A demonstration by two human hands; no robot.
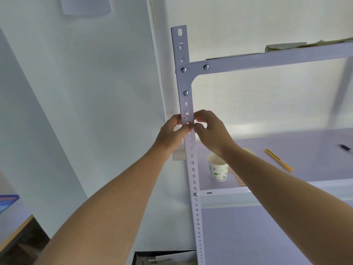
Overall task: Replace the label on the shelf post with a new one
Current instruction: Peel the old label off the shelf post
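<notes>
The white perforated shelf post runs up the middle of the head view. Both hands meet on it just below the bolted corner bracket. My left hand presses its thumb against the front of the post, fingers wrapped behind the left edge. My right hand pinches at the same spot from the right, fingertips touching the left thumb. A small brownish scrap of label shows between the fingertips. Faint reddish residue marks the post just above them.
A paper cup with a green print stands on the middle shelf near the post. A yellow utility knife and a dark pen lie further right. Papers rest on the top shelf. White wall is to the left.
</notes>
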